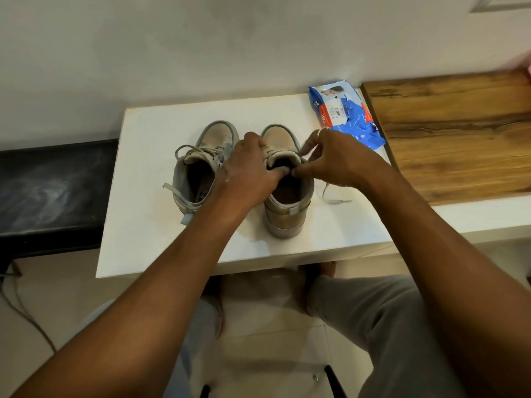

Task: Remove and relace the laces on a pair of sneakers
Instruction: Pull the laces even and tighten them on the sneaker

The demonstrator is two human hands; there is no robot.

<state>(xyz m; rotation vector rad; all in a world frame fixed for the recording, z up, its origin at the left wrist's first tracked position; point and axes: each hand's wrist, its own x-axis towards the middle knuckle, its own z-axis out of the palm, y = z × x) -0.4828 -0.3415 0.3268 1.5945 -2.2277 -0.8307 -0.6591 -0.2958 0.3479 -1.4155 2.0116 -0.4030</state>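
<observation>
Two bare forearms reach forward from the bottom edge, over a knee in grey trousers and a pale tiled floor.

One white table stands against a white wall and carries the task's things. A wooden top adjoins it on the right, and a dark bench sits lower on the left.

Two grey-beige high-top sneakers stand side by side mid-table, toes to the wall, heels toward the person, just apart. The left sneaker is untouched; its lace is threaded, one loop standing up above the tongue and one end trailing down the outer side. The left forearm crosses its inner edge and hides part of it.

Both hands are on the right sneaker. The left hand grips its tongue, fingers curled over the front and thumb inside the opening. The right hand pinches thumb against fingers at the right side of the collar; whether it has lace or collar between them I cannot tell. The hands cover the lacing.

One crumpled blue packet lies at the table's far right corner, beyond the right hand.

One loose lace end comes out from under the right hand and lies on the table beside the shoe.
</observation>
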